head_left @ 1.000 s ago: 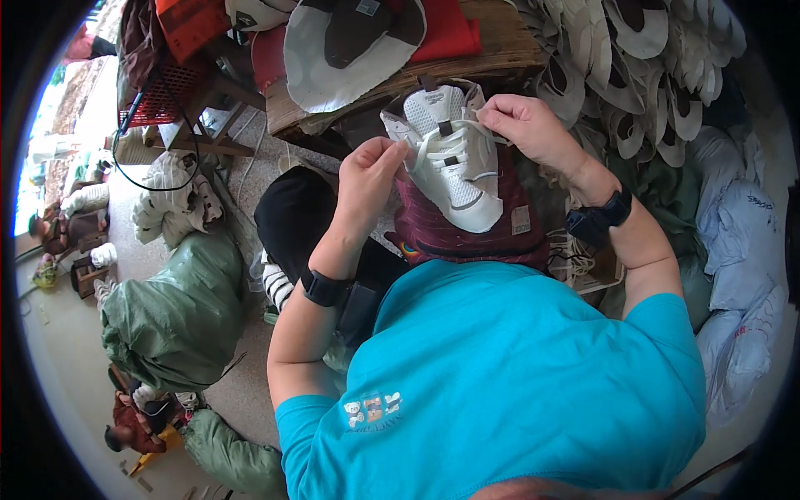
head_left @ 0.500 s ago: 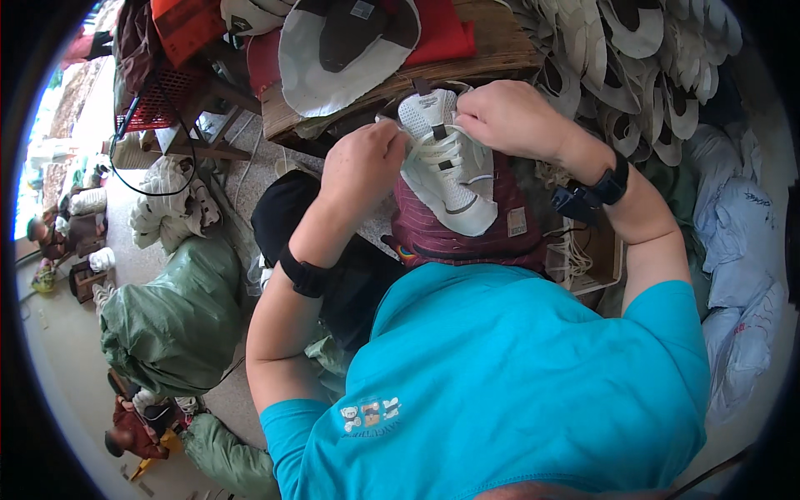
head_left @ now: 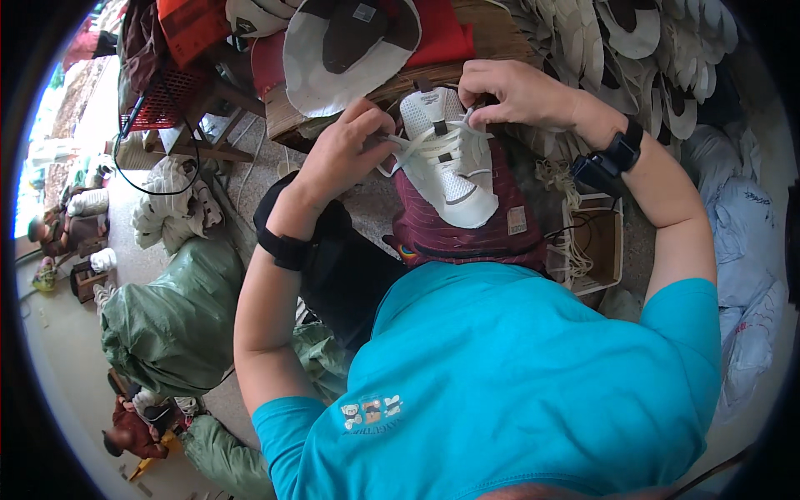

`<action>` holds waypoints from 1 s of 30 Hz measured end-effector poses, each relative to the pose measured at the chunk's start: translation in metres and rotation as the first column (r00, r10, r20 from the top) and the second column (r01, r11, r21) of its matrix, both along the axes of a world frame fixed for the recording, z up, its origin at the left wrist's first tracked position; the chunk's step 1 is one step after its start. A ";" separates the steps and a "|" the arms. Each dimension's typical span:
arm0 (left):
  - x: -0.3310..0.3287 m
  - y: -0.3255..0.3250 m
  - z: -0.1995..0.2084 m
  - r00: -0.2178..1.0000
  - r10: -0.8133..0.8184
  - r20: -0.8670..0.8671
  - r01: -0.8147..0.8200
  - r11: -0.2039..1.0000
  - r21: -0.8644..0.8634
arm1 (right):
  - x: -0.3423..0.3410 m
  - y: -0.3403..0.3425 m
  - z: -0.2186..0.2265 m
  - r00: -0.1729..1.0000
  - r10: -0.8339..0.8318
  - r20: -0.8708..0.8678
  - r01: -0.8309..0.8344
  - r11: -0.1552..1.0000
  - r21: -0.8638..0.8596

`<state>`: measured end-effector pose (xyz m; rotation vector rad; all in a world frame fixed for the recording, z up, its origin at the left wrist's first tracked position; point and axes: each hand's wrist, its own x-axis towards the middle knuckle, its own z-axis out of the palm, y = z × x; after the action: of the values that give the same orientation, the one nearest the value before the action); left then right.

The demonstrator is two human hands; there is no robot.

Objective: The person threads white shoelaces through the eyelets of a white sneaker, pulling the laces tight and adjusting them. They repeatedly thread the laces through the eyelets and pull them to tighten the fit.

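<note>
A white shoe upper [head_left: 458, 193] rests toe toward me on a maroon striped cloth [head_left: 421, 218] at my lap. Pale shoelaces [head_left: 433, 150] cross over its front below the perforated tongue [head_left: 427, 107]. My left hand [head_left: 354, 143] is closed beside the upper's left edge, pinching a lace that runs back to the eyelets. On the other side my right hand [head_left: 508, 90] has thumb and finger closed on the lace near the top eyelet. Both hands are a little apart from the tongue.
Just beyond stands a wooden bench [head_left: 492, 37] with a white and brown shoe piece [head_left: 304, 62]. More uppers [head_left: 583, 50] hang in bunches at far right. A bin [head_left: 612, 242] with loose laces sits right of my lap; green sacks [head_left: 179, 308] and seated people [head_left: 133, 429] are at left.
Both hands have moved outward from the upper, the left one farther to the left, and the lace is drawn out to each side. The right hand's fingers have lifted a little.
</note>
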<state>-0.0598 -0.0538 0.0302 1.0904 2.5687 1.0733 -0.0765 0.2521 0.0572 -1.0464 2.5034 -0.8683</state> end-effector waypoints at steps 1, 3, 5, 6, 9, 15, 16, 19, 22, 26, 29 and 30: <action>0.002 0.001 -0.001 1.000 0.017 -0.015 -0.017 1.000 0.011 | 0.001 0.000 -0.002 1.000 -0.006 0.020 0.007 1.000 -0.027; 0.000 0.004 -0.014 0.999 0.041 -0.007 -0.041 0.999 0.010 | 0.003 -0.002 -0.005 0.998 -0.017 0.060 0.022 0.996 -0.081; 0.000 0.010 -0.017 0.992 0.085 0.097 -0.091 0.995 0.049 | 0.002 -0.008 -0.008 0.984 -0.082 0.157 0.089 0.995 -0.037; 0.001 0.013 -0.016 0.974 0.112 0.195 -0.130 0.988 0.083 | 0.001 -0.011 -0.009 0.972 -0.115 0.204 0.120 0.993 -0.013; 0.007 0.018 -0.029 0.931 0.214 0.297 -0.272 0.948 0.169 | 0.001 -0.018 -0.007 0.931 -0.152 0.332 0.156 0.988 0.014; 0.023 0.034 -0.043 0.824 0.343 0.451 -0.507 0.801 0.317 | 0.010 -0.022 -0.037 0.639 -0.332 0.694 0.590 0.791 -0.164; 0.023 0.034 -0.042 0.794 0.342 0.502 -0.541 0.774 0.328 | 0.010 -0.024 -0.035 0.623 -0.341 0.704 0.603 0.783 -0.155; 0.025 0.034 -0.041 0.750 0.309 0.585 -0.578 0.736 0.353 | 0.015 -0.028 -0.024 0.568 -0.356 0.742 0.641 0.757 -0.127; 0.024 0.030 -0.039 0.661 0.178 0.729 -0.627 0.665 0.406 | 0.018 -0.030 -0.014 0.518 -0.343 0.784 0.659 0.744 -0.110; 0.024 0.038 -0.018 0.638 0.212 0.740 -0.678 0.611 0.409 | 0.016 -0.028 -0.020 0.656 -0.364 0.661 0.574 0.809 -0.125; 0.019 0.051 0.036 0.844 0.333 0.419 -0.532 0.611 0.587 | 0.019 -0.041 0.012 0.822 -0.195 0.535 0.431 0.826 -0.363; 0.015 0.054 0.059 0.892 0.212 0.399 -0.447 0.550 0.706 | 0.025 -0.049 0.032 0.861 -0.111 0.496 0.375 0.798 -0.471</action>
<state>-0.0448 0.0000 0.0888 0.4492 2.0964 2.4170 -0.0518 0.2027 0.0896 -0.5430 2.0476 -1.7746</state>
